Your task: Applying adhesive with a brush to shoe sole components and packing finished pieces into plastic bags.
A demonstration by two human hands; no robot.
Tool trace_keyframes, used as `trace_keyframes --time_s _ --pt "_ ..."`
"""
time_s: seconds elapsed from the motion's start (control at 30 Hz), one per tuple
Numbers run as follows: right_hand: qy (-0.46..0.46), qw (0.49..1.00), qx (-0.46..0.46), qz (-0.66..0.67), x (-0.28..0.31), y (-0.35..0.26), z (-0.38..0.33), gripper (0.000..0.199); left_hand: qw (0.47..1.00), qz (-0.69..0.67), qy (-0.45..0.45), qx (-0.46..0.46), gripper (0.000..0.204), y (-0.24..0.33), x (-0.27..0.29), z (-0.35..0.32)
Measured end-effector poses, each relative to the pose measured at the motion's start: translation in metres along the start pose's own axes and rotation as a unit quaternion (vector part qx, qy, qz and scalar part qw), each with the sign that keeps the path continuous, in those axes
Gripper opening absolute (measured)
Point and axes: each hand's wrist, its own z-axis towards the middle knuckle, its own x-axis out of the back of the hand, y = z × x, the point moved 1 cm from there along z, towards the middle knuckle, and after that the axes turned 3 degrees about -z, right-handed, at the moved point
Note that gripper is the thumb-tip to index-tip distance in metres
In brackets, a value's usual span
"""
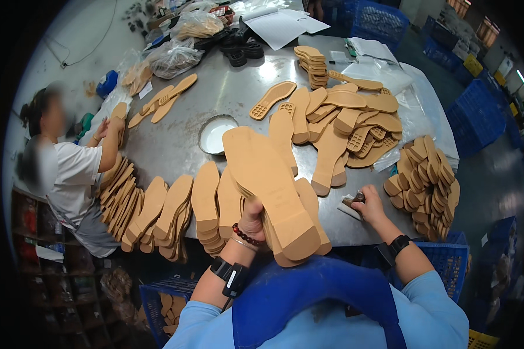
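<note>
Sole stack in the left hand, brush in the right

Big round metal table (227,93) in a workshop, heaps of tan soles all over, blue crates around, a co-worker (70,168) at the far left. The sole stack (271,186) sits upright-ish in my left hand (251,220), fingers clamped round its heel end, long axis running away from me. Right hand (370,205) is just beside it on the right, pinching a small brush (353,200) at the table edge.

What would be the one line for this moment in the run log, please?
left hand: holds tan shoe sole up, smooth side showing | right hand: on small dark tool at metal table edge | white bowl beyond the sole
</note>
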Motion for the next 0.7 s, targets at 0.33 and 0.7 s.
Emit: trace_keyframes --time_s 0.33,0.7 --pt "-0.115 0.822 0.522 0.199 0.131 -0.236 -0.007 0.021 0.999 0.034 0.0 0.025 0.085 -0.017 -0.023 -0.012" --pt "-0.091 0.852 0.473 0.205 0.106 -0.275 0.042 0.019 0.993 -0.072 0.004 0.093 0.075 -0.015 -0.026 -0.04"
